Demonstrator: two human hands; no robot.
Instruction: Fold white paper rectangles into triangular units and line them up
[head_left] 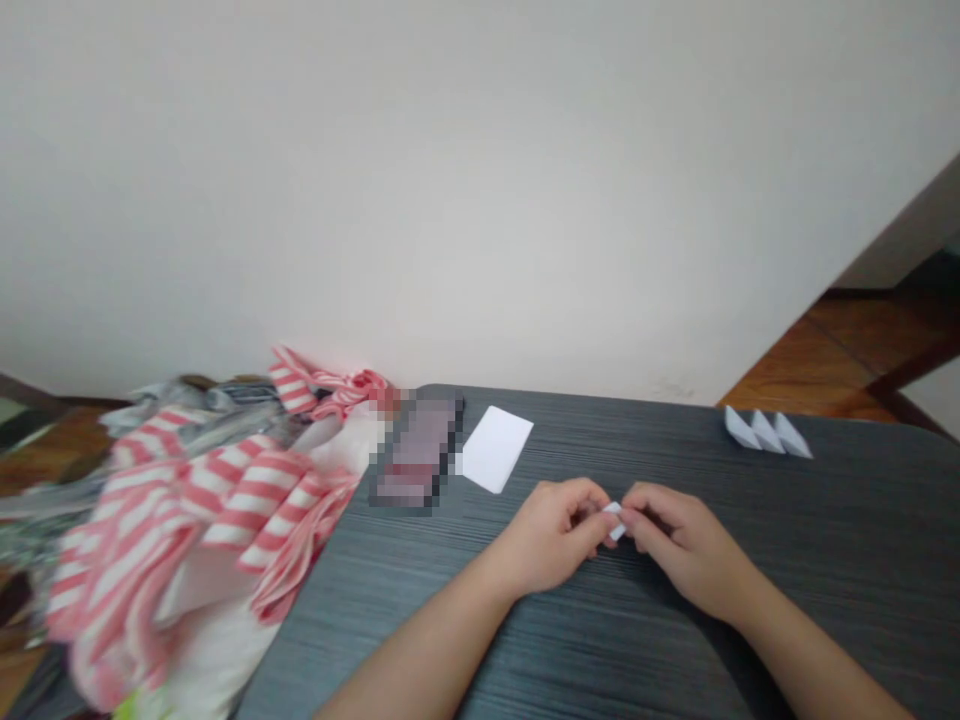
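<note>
Between my two hands is a small folded piece of white paper (616,522), raised a little over the dark table. My left hand (559,530) pinches its left side with thumb and fingers. On the other side, the thumb and forefinger of my right hand (679,540) grip its right edge. Fingers cover much of the paper, so its full shape is hidden. Farther back and left of my hands lies a flat stack of white paper sheets (498,449). Several folded white paper boats (766,432) stand in a row at the table's far right.
A pixelated phone-like object (417,450) lies by the table's left edge. Red-and-white striped cloth (247,495) and other clothes are heaped left of the dark wood-grain table (360,620). A pale wall (480,200) rises behind the table's back edge.
</note>
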